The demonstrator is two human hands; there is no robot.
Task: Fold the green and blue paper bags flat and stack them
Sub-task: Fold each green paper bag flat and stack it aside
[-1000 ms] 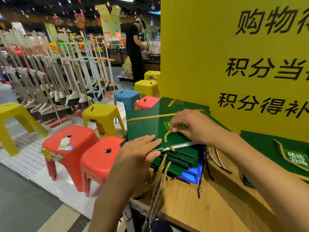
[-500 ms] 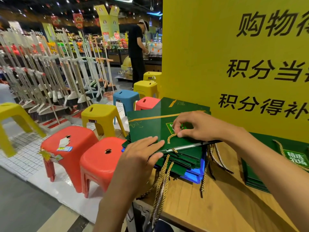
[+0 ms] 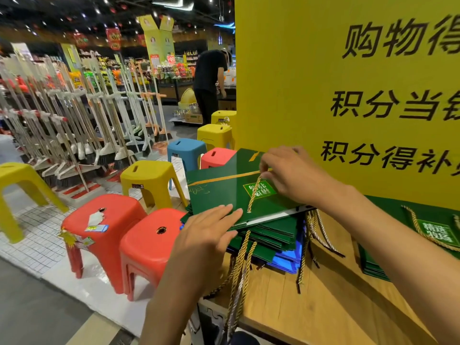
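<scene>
A flat green paper bag [image 3: 219,192] lies on top of a stack of folded green bags [image 3: 273,235] with blue bags [image 3: 288,260] at the bottom, on the wooden table [image 3: 311,307]. My left hand [image 3: 206,232] presses flat on the top bag's near edge with straight fingers. My right hand [image 3: 286,173] pinches the bag's gold rope handle [image 3: 254,195] and pulls it taut over the bag's face. More gold rope handles [image 3: 239,275] hang off the table's edge.
A second pile of green bags [image 3: 428,230] lies at the right under my forearm. A yellow sign board [image 3: 348,83] stands behind the table. Red [image 3: 104,220], yellow [image 3: 149,175] and blue [image 3: 186,150] plastic stools stand left of the table. A person [image 3: 209,80] stands far back.
My right hand has moved up and away across the top bag, drawing the gold rope handle taut. My left hand stays pressed on the bag's near edge.
</scene>
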